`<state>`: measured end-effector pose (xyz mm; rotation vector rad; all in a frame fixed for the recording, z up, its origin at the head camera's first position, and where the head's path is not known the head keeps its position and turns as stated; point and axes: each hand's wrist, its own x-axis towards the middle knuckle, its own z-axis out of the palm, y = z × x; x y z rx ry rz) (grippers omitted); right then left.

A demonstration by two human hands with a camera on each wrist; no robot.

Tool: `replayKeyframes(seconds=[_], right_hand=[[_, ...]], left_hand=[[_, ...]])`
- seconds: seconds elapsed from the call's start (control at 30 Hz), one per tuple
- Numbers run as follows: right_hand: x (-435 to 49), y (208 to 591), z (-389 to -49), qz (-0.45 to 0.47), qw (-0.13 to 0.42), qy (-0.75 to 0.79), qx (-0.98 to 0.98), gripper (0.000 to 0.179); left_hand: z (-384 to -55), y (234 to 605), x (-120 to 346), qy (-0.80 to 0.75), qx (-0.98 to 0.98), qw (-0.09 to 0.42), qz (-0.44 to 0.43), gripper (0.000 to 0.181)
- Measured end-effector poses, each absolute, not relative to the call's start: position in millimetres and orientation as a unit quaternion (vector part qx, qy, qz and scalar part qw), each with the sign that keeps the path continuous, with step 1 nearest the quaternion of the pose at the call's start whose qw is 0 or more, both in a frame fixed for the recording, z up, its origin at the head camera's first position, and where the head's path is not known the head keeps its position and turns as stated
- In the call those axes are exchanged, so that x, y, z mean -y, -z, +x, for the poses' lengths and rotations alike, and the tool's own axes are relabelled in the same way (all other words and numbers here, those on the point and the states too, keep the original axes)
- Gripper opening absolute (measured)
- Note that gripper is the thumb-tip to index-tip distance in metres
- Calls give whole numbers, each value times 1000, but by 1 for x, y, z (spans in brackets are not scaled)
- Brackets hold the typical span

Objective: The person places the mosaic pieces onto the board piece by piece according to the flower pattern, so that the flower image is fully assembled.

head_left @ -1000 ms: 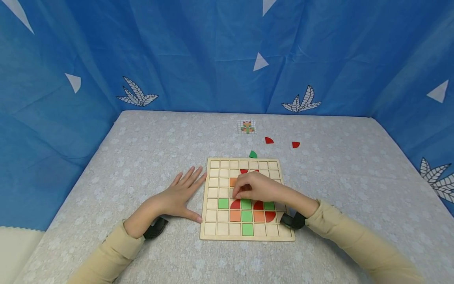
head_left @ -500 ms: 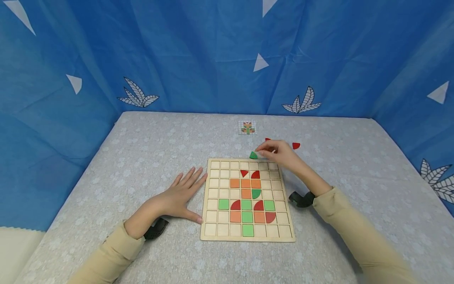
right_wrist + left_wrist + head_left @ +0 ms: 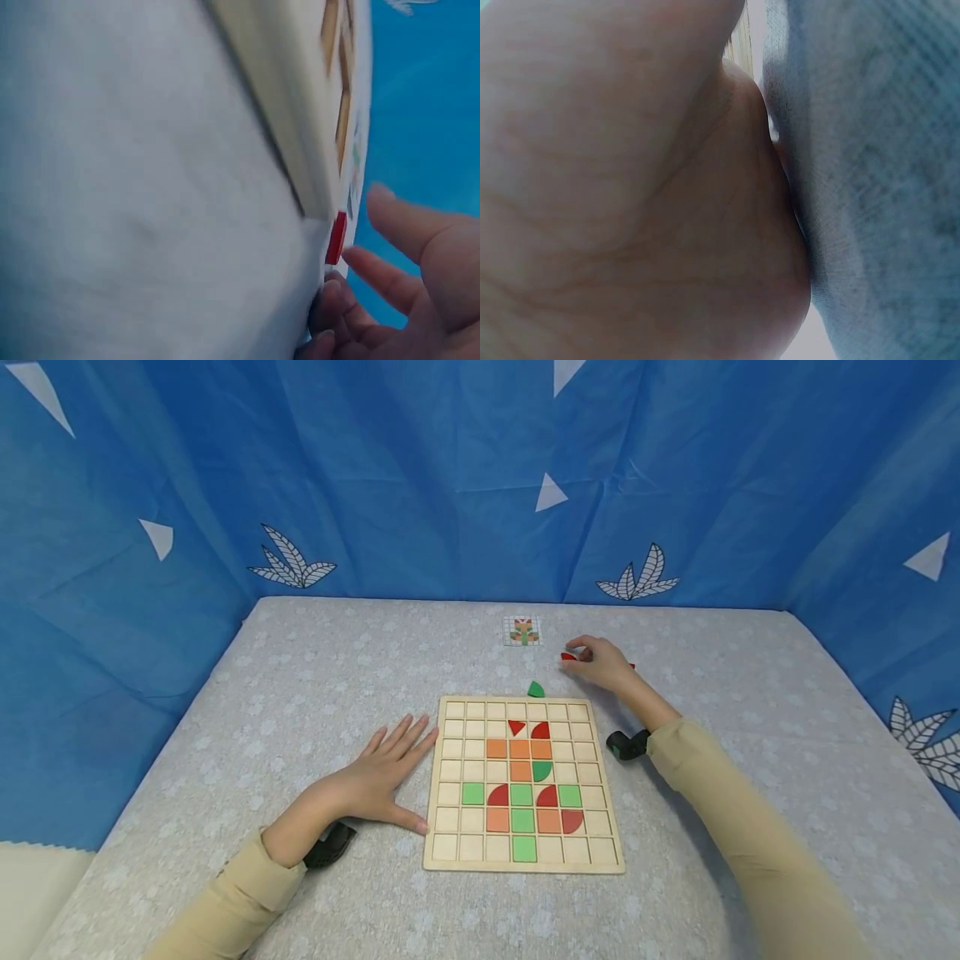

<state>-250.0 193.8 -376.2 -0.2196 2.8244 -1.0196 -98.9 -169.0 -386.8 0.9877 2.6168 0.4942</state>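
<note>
Grey patterned worktop [image 3: 315, 693] carries square wooden grid board [image 3: 522, 781] at centre, partly filled with orange, green and red tiles. Left hand [image 3: 382, 772] lies flat, fingers spread, thumb touching the board's left edge. Right hand [image 3: 600, 662], far right of board, grip narrowed on the small red quarter-circle tile [image 3: 568, 656]. Green quarter-circle tile [image 3: 536, 689] lies just beyond the board's far edge.

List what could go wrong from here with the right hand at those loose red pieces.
1. The right hand covers most of the second red piece while its fingertips reach the first red piece; it may nudge either away.
2. Coming back, the sleeve could brush the green piece lying loose beside the board.
3. The left hand only rests flat; the board might slide.
</note>
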Motion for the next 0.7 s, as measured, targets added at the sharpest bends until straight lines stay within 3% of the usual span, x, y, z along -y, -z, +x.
replayKeyframes(seconds=[0.27, 0.7], right_hand=[[-191, 380, -255, -73, 54, 317, -944, 24], [-194, 386, -251, -80, 26, 360, -929, 22]], left_hand=[[-99, 387, 168, -167, -912, 146, 346, 124], [-100, 388, 170, -170, -910, 150, 347, 124]])
